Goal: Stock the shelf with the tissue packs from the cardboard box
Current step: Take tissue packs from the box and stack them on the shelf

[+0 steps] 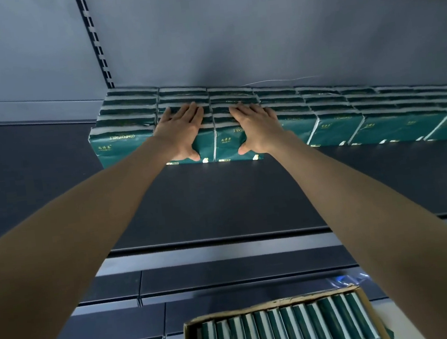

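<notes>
Starting at the bottom centre of the frame, we are recording the cardboard box (232,314) standing open, with tissue packs (283,331) filling it on edge in tight rows; stock is plainly waiting to be moved. Moving up the frame, we are noting two bare forearms (90,227) reaching across the dark shelf (219,197) deck. At the middle of the frame, we are finding the left hand (182,129) and the right hand (256,127) lying side by side on two neighbouring front stacks of the green row of packs (336,125), which is running from centre-left to the right edge.

Both hands are holding nothing: fingers are lying straight and close together across the pack tops, and thumbs are spreading down the front faces. We are judging the step in hand to be squaring and pressing placed packs back toward the grey back panel (257,27) in the upper frame. We are judging that the next move is calling for lifting both hands clear, reaching down to the box, and gripping fresh packs without dragging the aligned fronts out of line.
</notes>
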Demonstrator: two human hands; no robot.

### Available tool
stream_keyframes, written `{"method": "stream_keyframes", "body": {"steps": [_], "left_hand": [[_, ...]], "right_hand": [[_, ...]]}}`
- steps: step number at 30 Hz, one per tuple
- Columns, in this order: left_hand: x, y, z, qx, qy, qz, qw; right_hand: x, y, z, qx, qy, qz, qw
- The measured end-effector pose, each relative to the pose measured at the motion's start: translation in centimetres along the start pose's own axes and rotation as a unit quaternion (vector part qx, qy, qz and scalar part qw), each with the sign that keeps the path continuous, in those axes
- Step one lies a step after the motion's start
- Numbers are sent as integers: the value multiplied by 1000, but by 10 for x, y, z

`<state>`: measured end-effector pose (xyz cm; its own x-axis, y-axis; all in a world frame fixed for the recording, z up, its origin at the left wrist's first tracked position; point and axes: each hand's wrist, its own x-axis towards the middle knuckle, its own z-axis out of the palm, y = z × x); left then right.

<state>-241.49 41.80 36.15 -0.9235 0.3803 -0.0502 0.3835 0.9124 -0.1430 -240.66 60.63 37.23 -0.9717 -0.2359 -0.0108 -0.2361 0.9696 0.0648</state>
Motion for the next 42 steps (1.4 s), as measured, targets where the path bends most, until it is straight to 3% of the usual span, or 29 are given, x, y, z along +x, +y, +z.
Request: {"method": "stream_keyframes", "body": {"steps": [8,12,21,30,42], "left_hand": [[-25,15,-58,-40,33,27,998],[-45,35,-86,-116,2,25,993],[-130,144,-101,-149,-67,-9,986],[-204,249,-37,-226,-137,-51,963],[-229,329,156,-287,-273,-74,915]], "right_hand": [[-28,7,-58,131,-42,24,990],[-61,18,-85,139,-65,26,988],[-188,59,-80,133,-99,-21,986],[-297,102,2,183,-189,-49,964],[-355,119,199,242,-320,8,916]]}}
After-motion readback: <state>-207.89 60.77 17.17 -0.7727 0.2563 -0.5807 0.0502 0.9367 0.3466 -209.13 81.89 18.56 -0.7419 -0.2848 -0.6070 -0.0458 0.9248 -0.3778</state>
